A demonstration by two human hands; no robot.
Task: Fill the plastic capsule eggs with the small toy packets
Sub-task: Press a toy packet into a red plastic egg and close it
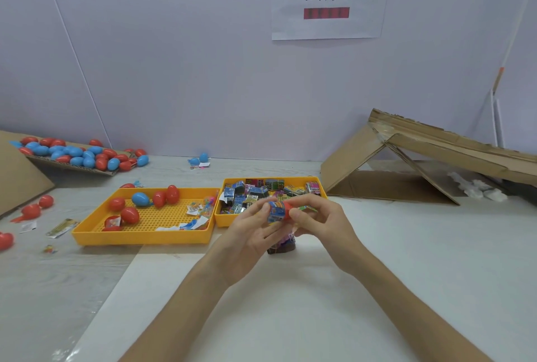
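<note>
Above the white sheet, my left hand [252, 234] pinches a small blue toy packet [275, 212] against a red capsule egg half [287, 211]. My right hand [318, 218] grips that red half from the right, with a green-edged packet [308, 208] showing by its fingers. Just behind stands a yellow tray [273, 221] heaped with several small toy packets [255, 191]. To its left a second yellow tray [139, 238] holds red eggs [129, 214], a blue egg [140, 199] and loose wrappers. A dark packet [282, 247] lies under my hands.
A cardboard flap [72, 168] at far left carries many red and blue eggs [75, 152]. Loose red eggs [32, 210] and wrappers [61, 227] lie on the left of the table. A collapsed cardboard box [421, 164] leans at right. A blue egg [202, 158] sits by the wall.
</note>
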